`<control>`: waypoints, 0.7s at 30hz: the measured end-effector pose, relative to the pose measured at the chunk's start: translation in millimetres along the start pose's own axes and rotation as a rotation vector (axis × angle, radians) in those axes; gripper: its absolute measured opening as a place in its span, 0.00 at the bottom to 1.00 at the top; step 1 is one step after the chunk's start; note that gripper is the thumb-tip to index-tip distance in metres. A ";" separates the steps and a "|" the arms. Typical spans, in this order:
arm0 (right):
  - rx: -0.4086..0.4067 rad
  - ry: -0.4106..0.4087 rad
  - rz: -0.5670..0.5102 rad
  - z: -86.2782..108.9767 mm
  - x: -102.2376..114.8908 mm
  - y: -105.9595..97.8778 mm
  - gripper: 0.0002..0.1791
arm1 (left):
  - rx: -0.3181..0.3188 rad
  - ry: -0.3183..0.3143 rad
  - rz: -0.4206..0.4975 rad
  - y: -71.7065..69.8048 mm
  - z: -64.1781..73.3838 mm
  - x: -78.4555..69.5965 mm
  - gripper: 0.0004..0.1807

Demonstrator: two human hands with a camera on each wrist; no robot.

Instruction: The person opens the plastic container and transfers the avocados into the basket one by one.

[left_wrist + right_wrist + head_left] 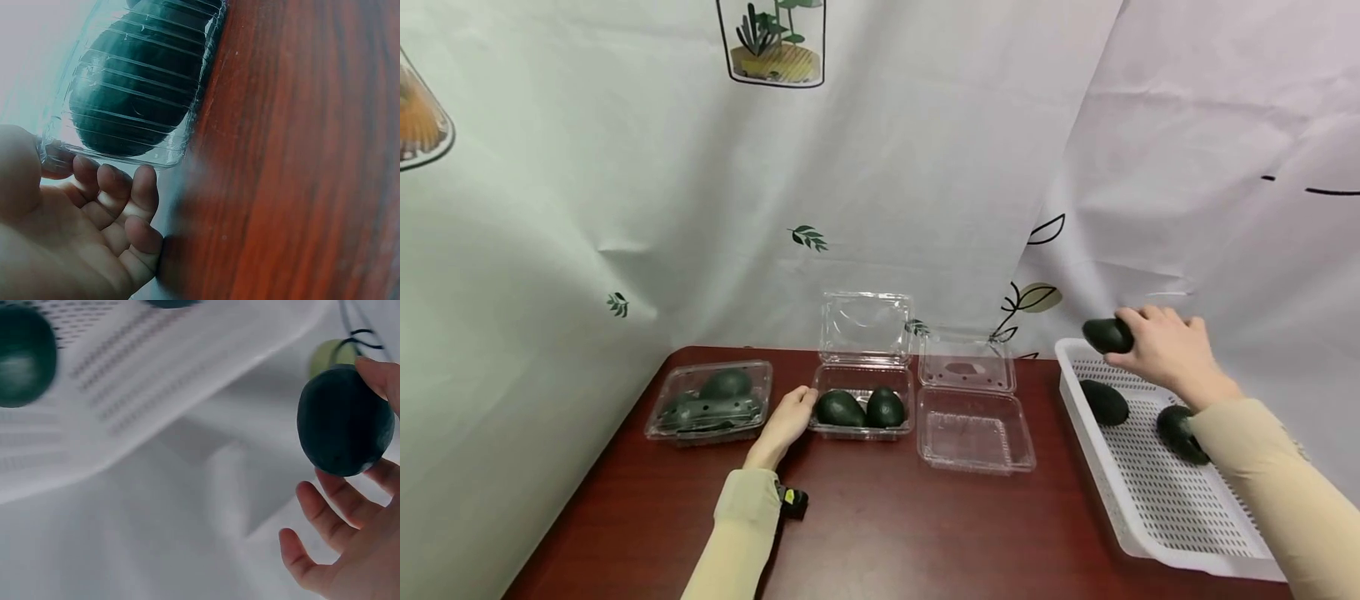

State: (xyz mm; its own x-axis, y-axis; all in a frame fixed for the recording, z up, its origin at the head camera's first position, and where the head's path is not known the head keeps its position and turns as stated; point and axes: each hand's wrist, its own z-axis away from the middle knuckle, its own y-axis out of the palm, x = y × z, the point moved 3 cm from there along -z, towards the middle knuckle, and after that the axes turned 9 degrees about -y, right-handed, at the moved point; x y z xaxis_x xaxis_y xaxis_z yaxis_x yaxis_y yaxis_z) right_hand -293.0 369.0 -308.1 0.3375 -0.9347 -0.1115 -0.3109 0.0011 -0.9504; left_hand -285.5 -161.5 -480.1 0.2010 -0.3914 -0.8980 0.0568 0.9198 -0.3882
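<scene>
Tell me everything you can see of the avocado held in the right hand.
The avocado is dark green and oval, with smooth-looking skin and no cut showing. The right hand holds it between thumb and fingers, which hide part of it. In the head view its long axis lies nearly level, the free end pointing left. It is in the air by the far left corner of the white plastic basket, clear of the rim, touching only the hand.

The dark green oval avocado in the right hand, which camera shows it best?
Right wrist view: the dark green avocado looks large, mostly uncovered. The head view shows it small, partly behind the right hand; the left wrist view misses it.
</scene>
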 end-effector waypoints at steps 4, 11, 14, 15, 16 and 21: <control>0.064 0.057 -0.032 19.1 -21.7 12.5 0.43 | 0.006 -0.001 -0.005 -1.0 -0.2 -0.5 0.16; 0.138 0.101 -0.050 35.2 -48.8 36.4 0.47 | -0.007 0.000 -0.003 0.1 -1.4 0.1 0.16; 0.153 0.112 -0.055 37.9 -55.0 44.7 0.47 | -0.002 -0.001 -0.005 0.4 -1.7 0.0 0.16; 0.154 0.117 -0.058 38.3 -56.5 47.6 0.46 | 0.000 -0.001 -0.003 0.3 -1.6 -0.1 0.17; 0.157 0.122 -0.063 38.5 -57.6 50.3 0.46 | 0.001 -0.001 -0.002 0.2 -1.5 -0.3 0.17; 0.179 0.130 -0.080 38.6 -62.6 66.0 0.40 | -0.006 0.004 -0.010 -0.5 -1.2 0.8 0.17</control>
State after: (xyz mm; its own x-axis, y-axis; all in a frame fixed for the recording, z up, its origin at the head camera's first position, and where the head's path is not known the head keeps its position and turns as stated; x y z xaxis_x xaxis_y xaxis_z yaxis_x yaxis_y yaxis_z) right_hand -300.3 441.3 -375.1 0.2337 -0.9723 -0.0064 -0.1211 -0.0226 -0.9924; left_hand -286.5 -162.3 -480.8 0.1962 -0.4007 -0.8949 0.0525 0.9157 -0.3985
